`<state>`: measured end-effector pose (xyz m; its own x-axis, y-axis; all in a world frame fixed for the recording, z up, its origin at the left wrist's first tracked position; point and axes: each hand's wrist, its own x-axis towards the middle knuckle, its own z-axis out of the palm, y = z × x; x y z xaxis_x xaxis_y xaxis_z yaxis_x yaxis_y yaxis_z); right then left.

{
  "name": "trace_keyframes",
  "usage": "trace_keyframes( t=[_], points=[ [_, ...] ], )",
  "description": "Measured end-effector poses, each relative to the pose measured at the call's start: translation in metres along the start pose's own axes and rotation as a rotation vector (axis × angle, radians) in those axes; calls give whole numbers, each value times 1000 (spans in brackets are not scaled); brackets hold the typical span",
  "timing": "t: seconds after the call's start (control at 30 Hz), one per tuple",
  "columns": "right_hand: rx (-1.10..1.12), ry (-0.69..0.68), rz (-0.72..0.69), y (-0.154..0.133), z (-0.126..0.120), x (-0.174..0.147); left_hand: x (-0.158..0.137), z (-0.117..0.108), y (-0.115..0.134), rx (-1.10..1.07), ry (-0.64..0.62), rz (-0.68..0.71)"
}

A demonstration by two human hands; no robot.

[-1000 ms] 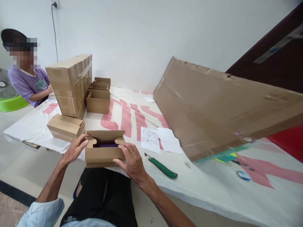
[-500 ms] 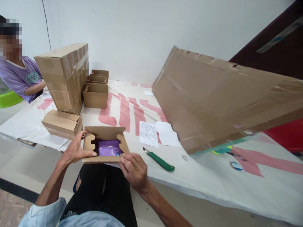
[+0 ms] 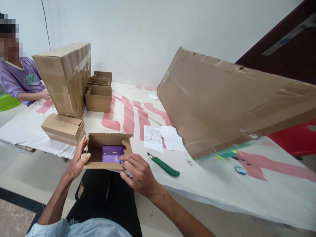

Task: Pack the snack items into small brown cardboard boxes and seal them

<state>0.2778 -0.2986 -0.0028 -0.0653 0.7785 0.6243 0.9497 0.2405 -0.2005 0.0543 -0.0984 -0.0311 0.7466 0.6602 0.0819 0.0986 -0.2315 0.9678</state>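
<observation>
A small cardboard box stands open at the table's front edge, above my lap. Inside it lies a purple plastic-wrapped packet with a blue spot at its lower right. My left hand holds the box's left end, fingers toward the back corner and thumb at the front. At the front right corner, my right hand has its fingers curled over the rim by the notched right flap; the fingertips are partly hidden. A green-handled utility knife lies to the right of this hand.
A closed carton sits left of the box, before tall taped cartons. Several open boxes line up behind. Papers, a tape roll and a large leaning cardboard sheet are to the right. A person in purple sits far left.
The box's notched left flap no longer shows inside the opening. My left thumb has drawn back to the left end. My right fingers have moved up over the front right rim.
</observation>
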Motion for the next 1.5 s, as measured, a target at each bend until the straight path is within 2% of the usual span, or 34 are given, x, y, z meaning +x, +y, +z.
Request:
trace_keyframes(
  t=[0.1, 0.2, 0.3, 0.4, 0.53, 0.63, 0.73, 0.8, 0.9, 1.03, 1.17, 1.33, 1.5],
  points=[
    [-33, -142, -54, 7, -10, 12, 2, -9, -16, -97, -75, 49],
    [-65, -211, -82, 12, -14, 19, 8, -20, -25, -184, -161, 49],
    [-101, -213, -84, 14, -16, 20, 14, -24, -24, -70, -220, 45],
    [-78, -213, -70, 19, -27, 19, 14, -20, -17, 121, -178, 56],
    [-61, -370, 54, 29, -54, 27, 10, -12, -13, 160, -142, 96],
    [-246, -596, 226, 29, -65, 48, 5, -5, -10, 187, -122, 158],
    [-409, -829, 351, 20, -56, 76, -1, 2, -5, 260, -109, 217],
    [-414, -944, 322, 14, -42, 89, -5, 7, -1, 307, -105, 245],
    [-389, -1047, 201, 12, -17, 90, -11, 11, 5, 345, -97, 279],
    [-388, -1032, 74, 25, 13, 75, -11, 12, 4, 341, -111, 280],
    [-379, -1020, 57, 40, 32, 65, -8, 10, -1, 326, -116, 271],
    [-342, -973, 36, 50, 37, 60, -5, 8, -4, 311, -112, 273],
    [-292, -969, 20, 48, 37, 62, -2, 7, -4, 279, -118, 259]
  ],
)
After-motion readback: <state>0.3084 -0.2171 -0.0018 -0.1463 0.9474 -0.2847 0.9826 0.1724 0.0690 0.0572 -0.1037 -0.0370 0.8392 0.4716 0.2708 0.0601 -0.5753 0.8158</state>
